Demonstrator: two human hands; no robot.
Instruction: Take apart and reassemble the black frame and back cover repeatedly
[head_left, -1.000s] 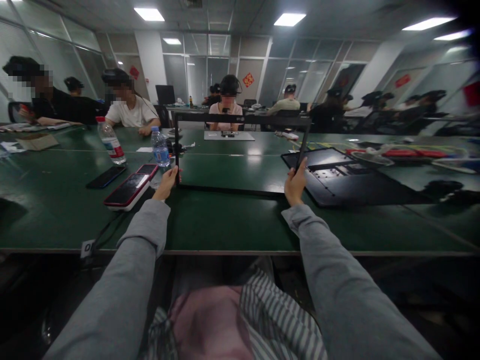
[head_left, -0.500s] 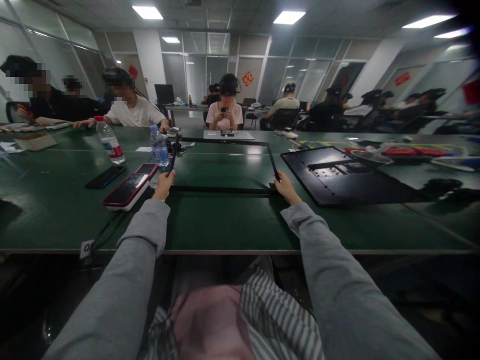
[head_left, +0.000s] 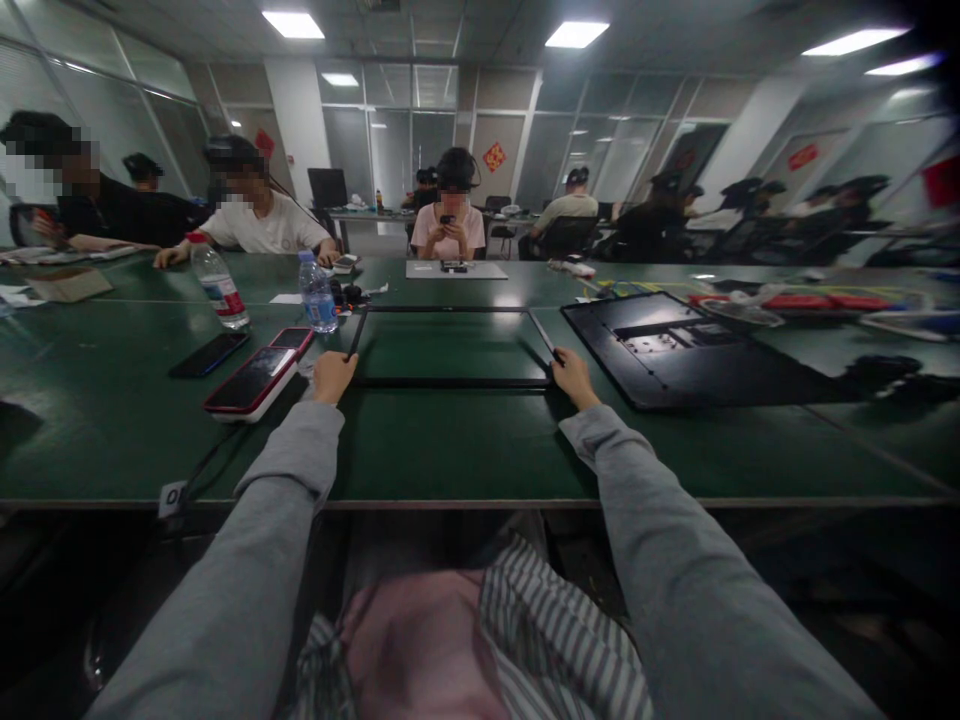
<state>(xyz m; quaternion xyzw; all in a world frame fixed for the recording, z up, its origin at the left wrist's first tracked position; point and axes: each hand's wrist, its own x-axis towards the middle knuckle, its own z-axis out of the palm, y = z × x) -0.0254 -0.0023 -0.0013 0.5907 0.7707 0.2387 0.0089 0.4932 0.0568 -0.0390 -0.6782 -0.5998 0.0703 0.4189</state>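
Note:
A thin black rectangular frame [head_left: 450, 383], like a monitor bezel, spans the space between my hands just over the green table [head_left: 465, 440]. My left hand [head_left: 334, 376] is closed around its left side, near the front corner. On the opposite side, my right hand [head_left: 574, 377] pinches the right edge close to its front corner. Through the frame's open middle the tabletop shows. To the right of my right hand lies a large black panel [head_left: 690, 365] with a recessed metal section, perhaps a monitor's back shell.
Left of my left hand lie a red-edged device [head_left: 251, 383] with a cable and a dark phone [head_left: 210, 355]. Two water bottles, one red-capped [head_left: 219, 285] and one blue-capped [head_left: 319, 295], stand behind them. Across the table a person in pink [head_left: 450, 225] holds a phone.
The far side of the frame has tipped down, so it now lies flatter and closer to the tabletop. Both hands keep their grip; my left hand has shifted slightly right.

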